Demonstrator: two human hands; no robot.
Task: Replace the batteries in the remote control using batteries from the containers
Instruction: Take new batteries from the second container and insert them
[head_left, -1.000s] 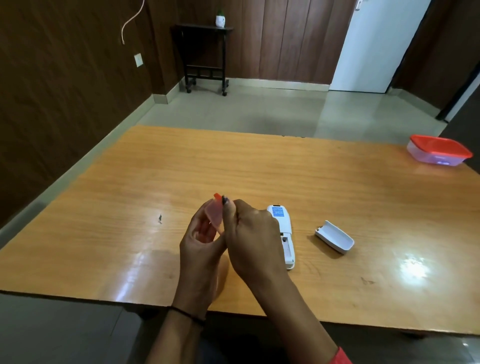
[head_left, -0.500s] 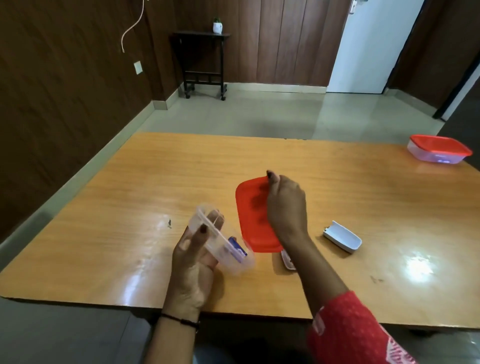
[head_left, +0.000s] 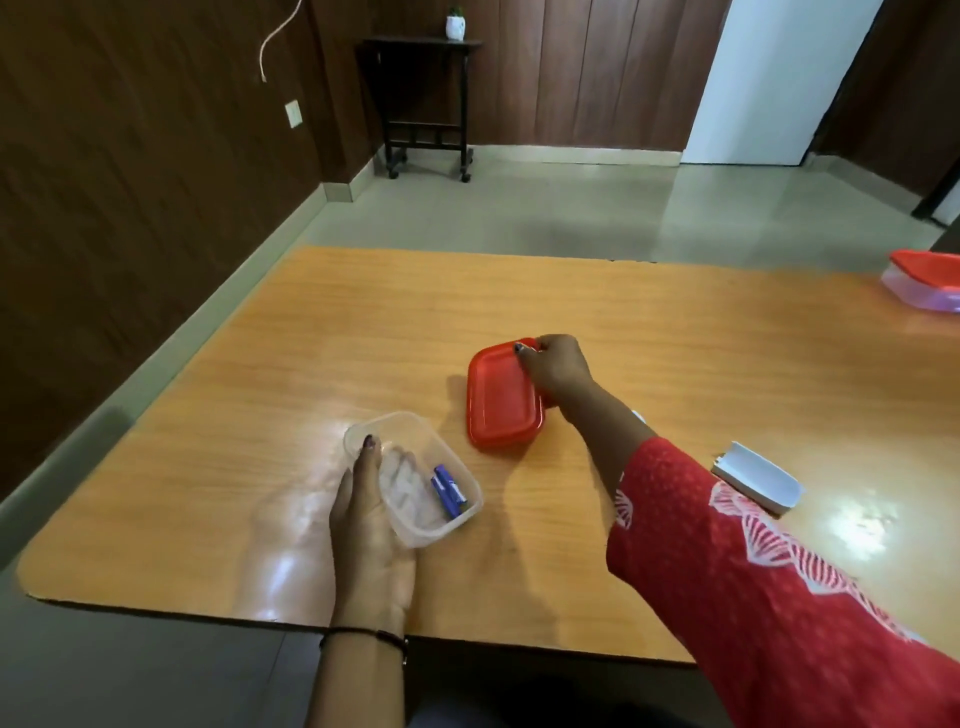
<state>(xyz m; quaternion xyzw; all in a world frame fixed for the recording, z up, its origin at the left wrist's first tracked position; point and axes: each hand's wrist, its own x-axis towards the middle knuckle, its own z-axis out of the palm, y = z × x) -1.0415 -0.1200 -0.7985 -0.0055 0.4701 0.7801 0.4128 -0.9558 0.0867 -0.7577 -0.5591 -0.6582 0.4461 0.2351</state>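
So the left hand (head_left: 370, 525) is cupped under a clear plastic container (head_left: 415, 478), thumb hooked over its near-left wall and the fingers showing blurry through the plastic underneath. It sits close to the front edge of the tabletop (head_left: 363, 322), left of the middle. Can't really tell if the tub is resting on the wood or lifted a bit. Inside, against its right wall, are two blue batteries (head_left: 448, 488) lying side by side; any print on them is too small to read.

The right hand (head_left: 553, 366) is reaching out toward the middle of the tabletop and has its fingertips pinched on the far-right corner of the red lid (head_left: 501, 397). The lid looks flat on the wood or very nearly so, hard to say if that corner is raised. The hand and wrist cover its right edge.

The remote itself is basically hidden. There's just a tiny white sliver (head_left: 638, 417) peeking out past the right forearm, right of the lid, which I think is it, but not sure. Its white battery cover (head_left: 756, 480) lies by itself further right, hollow side up, well apart from the lid.

At the far right edge of the tabletop there's a second container with a red lid (head_left: 927, 286), shut, and cut off by the frame so only part shows. Can't see what's in it.

The red patterned sleeve (head_left: 753, 597) fills the lower right corner and blocks the front right part of the tabletop.
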